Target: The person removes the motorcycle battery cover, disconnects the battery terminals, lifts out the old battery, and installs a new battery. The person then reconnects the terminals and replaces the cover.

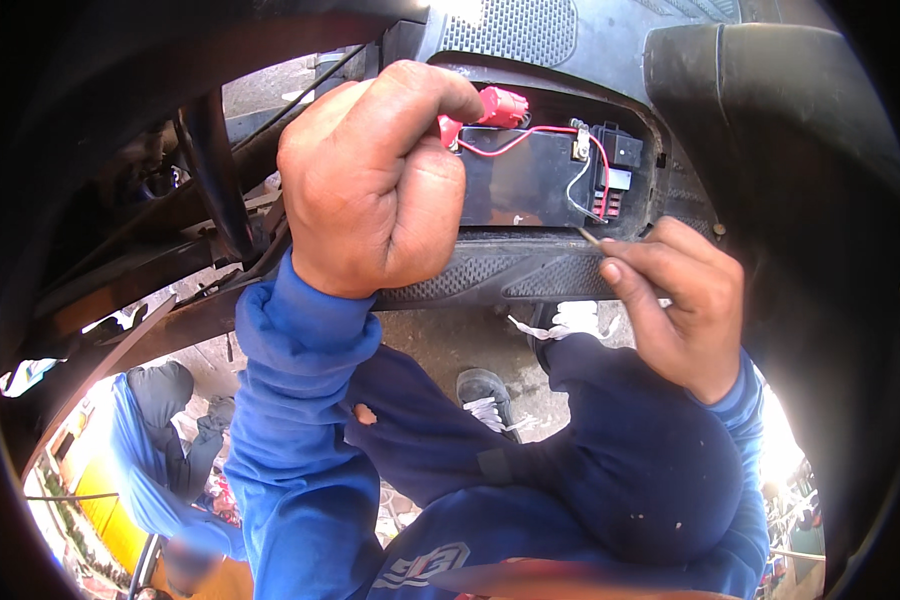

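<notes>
My left hand (375, 180) is closed over the far left end of a black battery (525, 180). Its bent fingers grip a red ribbed plastic piece (505, 107), whose other end is partly hidden behind them. Between thumb and forefinger, my right hand (675, 300) pinches a thin, pointed, brass-coloured rod (591, 237). The rod's tip is at the battery's near right edge, close to a small fuse holder (607, 204). A red wire (515, 141) runs across the battery to a metal terminal (581, 146), and a white wire (570, 190) bends down beside it.
The battery lies in a recess of a black vehicle floorboard (560, 278). A black relay (624, 149) sits at its right end. Dark frame tubes (215, 175) stand on the left, and a black panel (760, 150) rises on the right. Another person (160, 450) is at lower left.
</notes>
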